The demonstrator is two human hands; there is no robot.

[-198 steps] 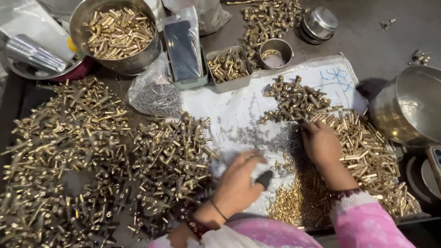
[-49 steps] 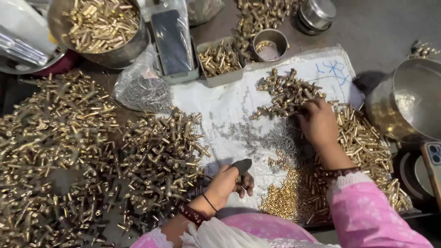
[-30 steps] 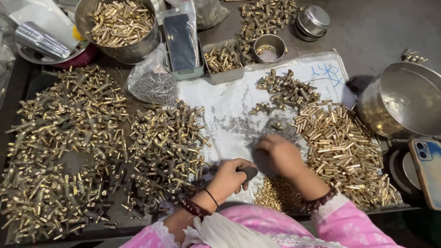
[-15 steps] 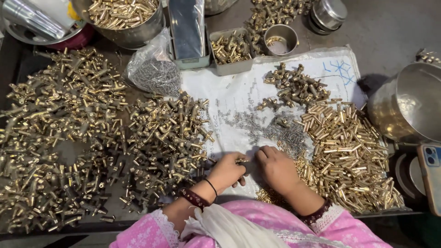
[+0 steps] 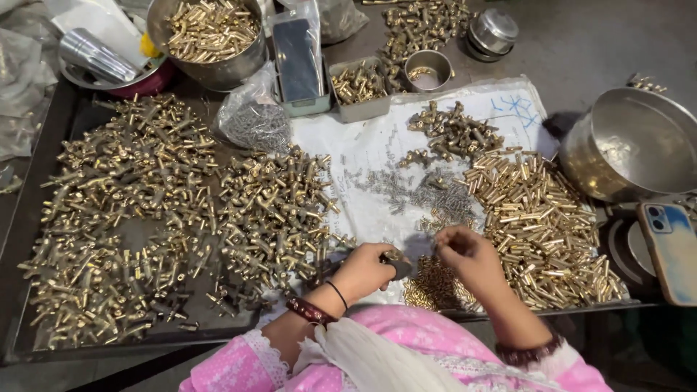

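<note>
Heaps of brass fittings (image 5: 174, 218) crowd my left; brass tubes (image 5: 541, 225) pile at right. My left hand (image 5: 367, 268) pinches a small brass piece (image 5: 396, 258) over the white sheet (image 5: 363, 145); its axis unclear. My right hand (image 5: 468, 254) curls just beside, contents hidden.

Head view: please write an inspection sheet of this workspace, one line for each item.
Surface: dark metal tray with a white paper sheet on it.
Job's things: left hand holds a small brass part; right hand pinches beside it, contents too small to tell.
Clutter: heap of brass fittings, pile of brass tubes, small grey screws, steel bowl of brass parts, empty steel pot, bag of screws, phone.
Grips: both hands closed on small parts.
Cables: nothing seen.
Surroundings: grey floor.
</note>
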